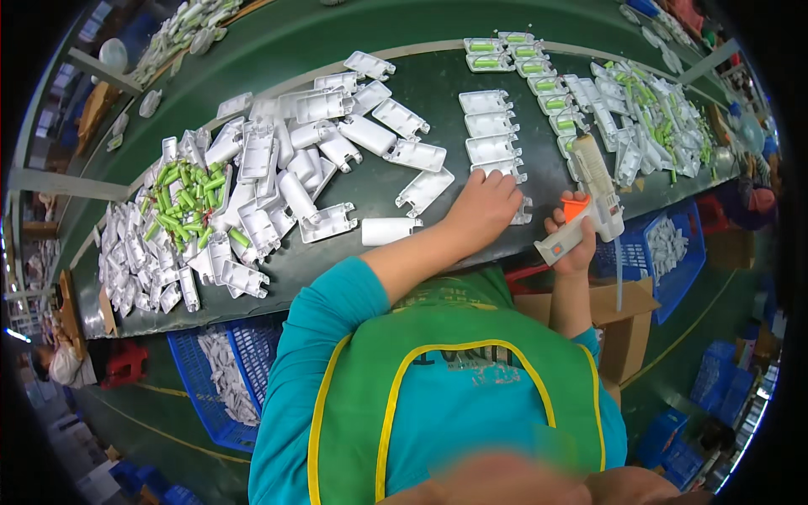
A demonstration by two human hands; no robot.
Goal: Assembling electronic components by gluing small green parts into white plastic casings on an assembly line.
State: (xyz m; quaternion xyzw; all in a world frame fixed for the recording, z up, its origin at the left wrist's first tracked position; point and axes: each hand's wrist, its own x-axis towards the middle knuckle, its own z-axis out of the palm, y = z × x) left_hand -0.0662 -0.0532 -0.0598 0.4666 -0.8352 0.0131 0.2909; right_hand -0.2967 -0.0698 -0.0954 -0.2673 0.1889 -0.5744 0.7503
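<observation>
My right hand (576, 256) grips a beige glue gun (604, 202) with an orange trigger. Its front end points away from me, over the casings, and a pale bluish stick hangs from its rear. My left hand (488, 206) reaches to a column of open white plastic casings (491, 150), its bent fingers on the near edge of one casing (505, 167). To the right of that column, another line of casings (547, 85) holds green cylindrical cells. The left fingertips partly cover the casing they touch.
At left lies a heap of white casings (257, 151) with green cells (187, 200) on top. A pile of wired cells and casings (652, 109) covers the right. Blue crates (204, 396) and a cardboard box (627, 341) stand below the dark green table (404, 84).
</observation>
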